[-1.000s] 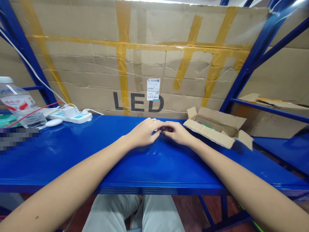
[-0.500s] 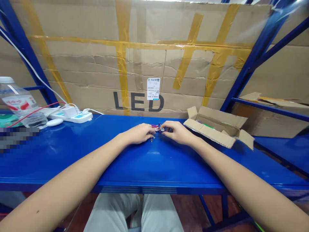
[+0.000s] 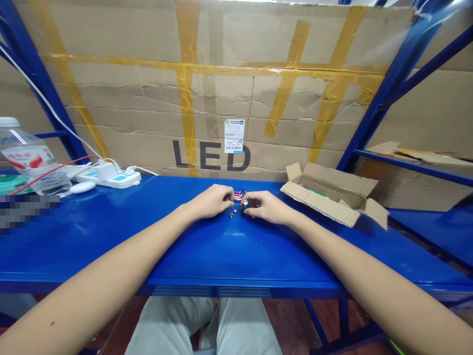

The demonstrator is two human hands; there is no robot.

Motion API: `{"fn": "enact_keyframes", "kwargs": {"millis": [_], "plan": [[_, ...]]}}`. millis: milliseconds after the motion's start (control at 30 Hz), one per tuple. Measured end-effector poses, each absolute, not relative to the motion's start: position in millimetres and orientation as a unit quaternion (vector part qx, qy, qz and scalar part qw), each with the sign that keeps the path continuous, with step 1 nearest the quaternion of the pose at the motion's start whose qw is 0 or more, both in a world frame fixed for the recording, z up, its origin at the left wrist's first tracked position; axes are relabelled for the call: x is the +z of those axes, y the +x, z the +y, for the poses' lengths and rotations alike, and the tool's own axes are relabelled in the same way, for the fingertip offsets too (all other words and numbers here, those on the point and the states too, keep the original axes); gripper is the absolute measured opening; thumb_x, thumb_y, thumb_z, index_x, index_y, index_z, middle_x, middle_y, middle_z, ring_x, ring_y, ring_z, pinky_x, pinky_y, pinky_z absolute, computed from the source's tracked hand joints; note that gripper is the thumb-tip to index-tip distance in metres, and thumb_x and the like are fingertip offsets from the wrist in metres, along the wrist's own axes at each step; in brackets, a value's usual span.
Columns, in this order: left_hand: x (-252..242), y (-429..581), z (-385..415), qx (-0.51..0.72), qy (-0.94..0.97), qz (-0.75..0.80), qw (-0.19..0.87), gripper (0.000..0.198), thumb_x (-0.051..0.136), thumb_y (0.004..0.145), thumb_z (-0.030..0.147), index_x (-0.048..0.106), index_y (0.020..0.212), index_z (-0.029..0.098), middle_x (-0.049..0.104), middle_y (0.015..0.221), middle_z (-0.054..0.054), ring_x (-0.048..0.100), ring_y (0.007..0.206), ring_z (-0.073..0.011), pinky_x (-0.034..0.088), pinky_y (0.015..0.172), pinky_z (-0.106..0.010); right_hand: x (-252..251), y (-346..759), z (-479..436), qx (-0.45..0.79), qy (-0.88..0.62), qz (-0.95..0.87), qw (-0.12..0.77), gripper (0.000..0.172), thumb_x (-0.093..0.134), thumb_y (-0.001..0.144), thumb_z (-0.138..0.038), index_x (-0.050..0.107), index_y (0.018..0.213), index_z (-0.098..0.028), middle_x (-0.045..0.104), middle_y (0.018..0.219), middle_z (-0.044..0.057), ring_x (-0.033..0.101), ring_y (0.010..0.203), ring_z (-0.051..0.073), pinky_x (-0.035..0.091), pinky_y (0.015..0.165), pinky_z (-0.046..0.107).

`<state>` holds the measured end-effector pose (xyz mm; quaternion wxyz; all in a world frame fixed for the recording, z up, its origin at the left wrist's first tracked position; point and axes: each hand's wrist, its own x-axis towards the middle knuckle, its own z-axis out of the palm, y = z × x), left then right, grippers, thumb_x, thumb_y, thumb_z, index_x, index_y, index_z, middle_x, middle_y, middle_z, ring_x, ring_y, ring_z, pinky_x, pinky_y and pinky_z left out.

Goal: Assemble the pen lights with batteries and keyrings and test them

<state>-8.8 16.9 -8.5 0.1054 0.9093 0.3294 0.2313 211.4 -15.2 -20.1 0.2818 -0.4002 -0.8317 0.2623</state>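
Note:
Both my hands rest on the blue shelf top [image 3: 111, 231], close together near its middle. My left hand [image 3: 210, 201] has its fingers curled down beside a small pink and silver part [image 3: 238, 195]. My right hand [image 3: 265, 207] pinches a small dark cylindrical part [image 3: 245, 203] between thumb and fingertips. A few tiny silver round pieces [image 3: 232, 213] lie loose on the shelf between the two hands.
An open cardboard box [image 3: 334, 194] lies to the right of my hands. A large taped cardboard sheet marked LED [image 3: 210, 88] stands behind. At the far left are a water bottle [image 3: 31, 162], a white power strip [image 3: 111, 176] and a white oval object [image 3: 83, 187].
My hands have drawn slightly apart, uncovering the small parts between them. My right hand has come down toward the shelf holding the dark part, and silver pieces now lie loose.

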Motion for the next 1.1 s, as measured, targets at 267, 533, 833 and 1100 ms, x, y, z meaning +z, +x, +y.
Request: {"fn": "enact_keyframes", "kwargs": {"millis": [267,533,833,1100], "plan": [[-2.1,3.9,-2.8,0.315,0.922,0.216,0.054,0.006,0.057,0.09,0.02,0.063,0.091,0.018,0.068,0.087,-0.003,0.062,0.079,-0.0151,0.047,0.073,-0.027,-18.4,213.9,-14.5,0.167,-0.399,-0.857,0.28,0.018,0.057,0.077,-0.013,0.068,0.09,-0.017,0.068,0.082,0.002,0.057,0.075,0.015,0.043,0.073,0.027],[-4.6,5.9,-5.5,0.287,0.939,0.186,0.022,0.013,0.052,0.093,0.017,0.065,0.092,0.017,0.065,0.094,-0.006,0.063,0.087,-0.0172,0.049,0.081,-0.03,-19.7,213.6,-14.7,0.191,-0.409,-0.844,0.291,0.008,0.058,0.075,-0.016,0.063,0.081,-0.018,0.064,0.075,0.0,0.056,0.073,0.015,0.042,0.07,0.027],[-2.2,2.1,-3.7,0.297,0.929,0.217,0.03,0.015,0.055,0.089,0.017,0.069,0.095,0.019,0.069,0.094,-0.005,0.063,0.086,-0.0177,0.047,0.079,-0.03,-18.4,215.9,-13.9,0.261,-0.438,-0.81,0.289,0.011,0.061,0.073,-0.019,0.062,0.085,-0.018,0.063,0.068,-0.002,0.058,0.063,0.015,0.044,0.063,0.027],[-11.8,-7.0,16.7,0.169,0.945,0.274,0.046,0.022,0.052,0.088,0.015,0.073,0.086,0.02,0.073,0.086,-0.005,0.066,0.081,-0.019,0.046,0.074,-0.029,-14.0,217.2,-15.3,0.253,-0.45,-0.815,0.265,0.016,0.061,0.075,-0.019,0.064,0.091,-0.018,0.064,0.068,-0.002,0.06,0.064,0.015,0.045,0.064,0.028]]}}
